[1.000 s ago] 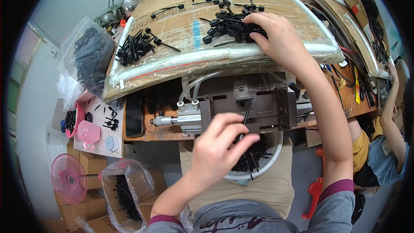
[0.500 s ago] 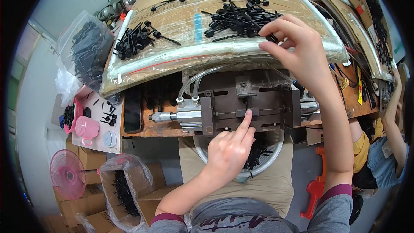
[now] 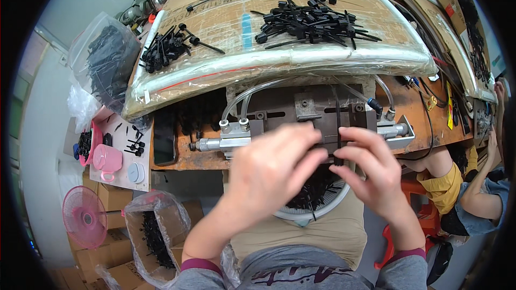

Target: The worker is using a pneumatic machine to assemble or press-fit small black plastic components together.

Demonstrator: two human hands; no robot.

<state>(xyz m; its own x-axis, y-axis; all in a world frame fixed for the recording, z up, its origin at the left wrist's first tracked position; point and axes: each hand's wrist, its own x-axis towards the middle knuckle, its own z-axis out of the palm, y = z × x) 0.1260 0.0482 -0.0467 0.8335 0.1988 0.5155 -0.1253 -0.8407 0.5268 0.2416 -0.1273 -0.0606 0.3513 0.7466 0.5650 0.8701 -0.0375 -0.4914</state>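
My right hand (image 3: 374,169) is in front of the machine's right half. Its thumb and fingers pinch a black part, a thin stem with a thicker end (image 3: 338,142), held upright. My left hand (image 3: 269,169) is smeared by motion over the left half of the fixture, thumb and forefinger apart, with nothing visible between them. Under both hands is a dark metal clamping fixture (image 3: 279,99) with a small block (image 3: 306,108) at its middle and an air cylinder (image 3: 220,143) on the left. The hands hide the fixture's front. Below it, a round basket (image 3: 344,196) of black parts rests at my lap.
A cardboard-topped, plastic-wrapped shelf (image 3: 215,78) bears a large pile of black parts (image 3: 306,21) and a smaller pile (image 3: 169,48). Clear air hoses (image 3: 236,99) curve above the fixture. A pink fan (image 3: 85,216) stands at left. A co-worker (image 3: 478,198) sits at right.
My right hand has come down from the large pile to the fixture with a black part. My left hand has drawn its finger off the fixture's middle and moved left.
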